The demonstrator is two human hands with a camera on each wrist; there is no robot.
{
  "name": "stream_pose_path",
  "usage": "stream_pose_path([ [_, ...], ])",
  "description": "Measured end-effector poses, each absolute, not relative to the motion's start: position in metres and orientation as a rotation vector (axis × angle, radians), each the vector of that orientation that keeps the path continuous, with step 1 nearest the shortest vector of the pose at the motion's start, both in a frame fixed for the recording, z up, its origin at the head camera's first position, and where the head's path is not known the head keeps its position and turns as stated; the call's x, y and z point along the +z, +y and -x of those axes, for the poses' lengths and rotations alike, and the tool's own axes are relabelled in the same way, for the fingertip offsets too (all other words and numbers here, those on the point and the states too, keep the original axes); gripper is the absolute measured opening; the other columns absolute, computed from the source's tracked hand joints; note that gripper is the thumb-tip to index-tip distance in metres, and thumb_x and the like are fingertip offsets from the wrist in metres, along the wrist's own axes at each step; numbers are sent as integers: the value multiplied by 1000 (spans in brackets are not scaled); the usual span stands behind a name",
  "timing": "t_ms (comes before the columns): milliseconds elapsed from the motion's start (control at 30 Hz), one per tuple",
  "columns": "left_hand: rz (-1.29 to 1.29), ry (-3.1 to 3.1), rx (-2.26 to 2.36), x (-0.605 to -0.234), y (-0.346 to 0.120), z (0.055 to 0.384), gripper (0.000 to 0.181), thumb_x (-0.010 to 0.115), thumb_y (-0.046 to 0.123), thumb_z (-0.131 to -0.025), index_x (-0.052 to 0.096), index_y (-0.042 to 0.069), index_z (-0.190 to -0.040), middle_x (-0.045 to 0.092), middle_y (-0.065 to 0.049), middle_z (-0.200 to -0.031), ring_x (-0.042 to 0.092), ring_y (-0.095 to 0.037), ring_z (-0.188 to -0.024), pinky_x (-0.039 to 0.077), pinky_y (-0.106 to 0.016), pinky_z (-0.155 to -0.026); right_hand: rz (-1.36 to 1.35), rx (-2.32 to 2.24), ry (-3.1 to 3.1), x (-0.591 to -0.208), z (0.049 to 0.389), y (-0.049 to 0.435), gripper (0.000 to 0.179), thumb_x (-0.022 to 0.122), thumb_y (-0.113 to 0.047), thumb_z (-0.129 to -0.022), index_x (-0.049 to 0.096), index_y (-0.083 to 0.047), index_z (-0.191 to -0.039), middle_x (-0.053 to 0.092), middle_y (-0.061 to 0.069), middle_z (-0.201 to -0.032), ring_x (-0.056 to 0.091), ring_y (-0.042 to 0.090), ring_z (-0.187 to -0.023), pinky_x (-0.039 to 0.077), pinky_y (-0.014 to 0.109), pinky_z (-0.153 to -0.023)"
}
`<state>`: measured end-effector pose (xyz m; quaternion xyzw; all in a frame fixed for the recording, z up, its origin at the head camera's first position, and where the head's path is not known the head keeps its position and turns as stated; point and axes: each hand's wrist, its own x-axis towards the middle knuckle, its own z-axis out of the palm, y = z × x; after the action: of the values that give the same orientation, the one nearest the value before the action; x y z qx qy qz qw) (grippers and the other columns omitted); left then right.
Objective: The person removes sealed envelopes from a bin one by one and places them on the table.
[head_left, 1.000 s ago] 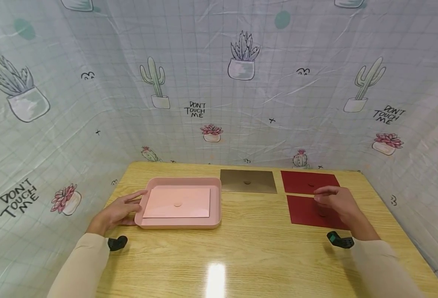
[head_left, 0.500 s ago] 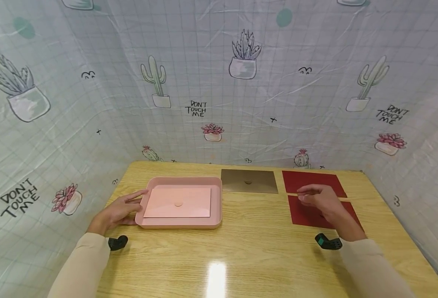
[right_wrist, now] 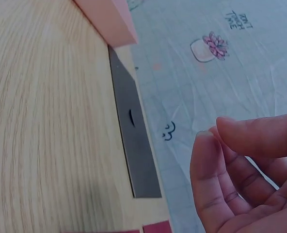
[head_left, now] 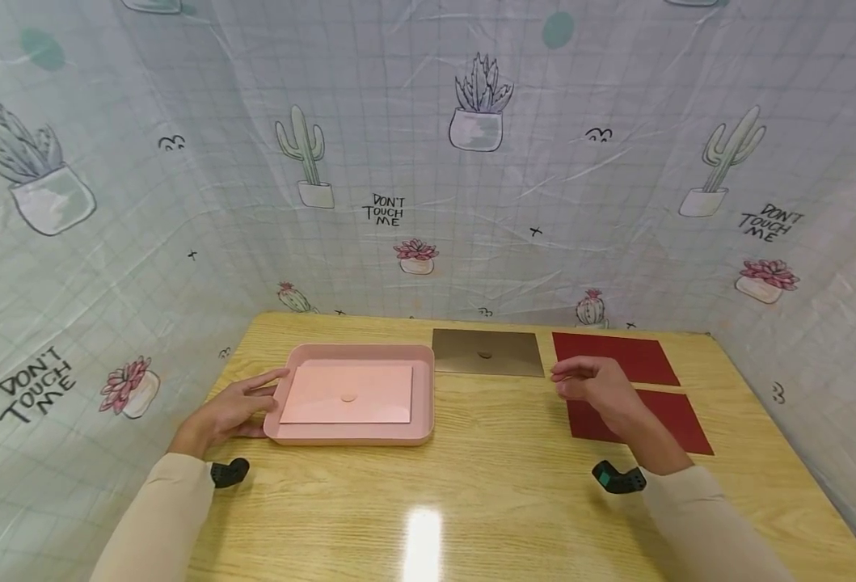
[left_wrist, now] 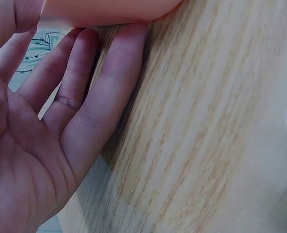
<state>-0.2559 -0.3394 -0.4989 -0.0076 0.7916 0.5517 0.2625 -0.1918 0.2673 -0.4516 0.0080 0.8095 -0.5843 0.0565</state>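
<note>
At the left of the table stands a shallow pink tray [head_left: 422,404], and my left hand [head_left: 231,414] holds its left side, some fingertips over the rim and others against the outer wall. Inside the tray lies a flat pink envelope [head_left: 347,384] with a small round mark. My right hand [head_left: 598,392] hovers over the left part of the nearer dark red envelope [head_left: 678,424]. In the right wrist view its thumb and forefinger [right_wrist: 206,170] come close together with nothing between them. The farther red envelope [head_left: 620,356] lies just behind.
A brown-gold envelope [head_left: 500,354] lies on the wooden table [head_left: 486,477] between tray and red envelopes, close to the tray's back right corner. A printed plastic sheet [head_left: 369,162] walls in the back and both sides.
My right hand has moved left from the middle of the nearer red envelope to its left edge, still holding nothing. The left hand, tray and envelopes have stayed put.
</note>
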Motion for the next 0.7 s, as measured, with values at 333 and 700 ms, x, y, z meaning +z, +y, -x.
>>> stream_pose_path([
  [333, 26, 2133, 1485, -498, -338, 256, 80, 64, 14, -100, 23, 25, -168, 18, -26, -172, 68, -21, -108, 62, -40, -80, 67, -1761, 2442, -445, 196, 251, 33, 69, -4, -96, 67, 8, -127, 76, 8, -115, 72, 12, -100, 58, 21, -87],
  [700, 27, 2138, 1487, -496, -339, 256, 79, 63, 13, -101, 23, 25, -168, 18, -25, -172, 69, -20, -104, 62, -39, -77, 132, -1810, 2378, -449, 211, 222, 32, 70, 0, -95, 67, 11, -124, 75, 18, -114, 74, 16, -94, 60, 25, -85],
])
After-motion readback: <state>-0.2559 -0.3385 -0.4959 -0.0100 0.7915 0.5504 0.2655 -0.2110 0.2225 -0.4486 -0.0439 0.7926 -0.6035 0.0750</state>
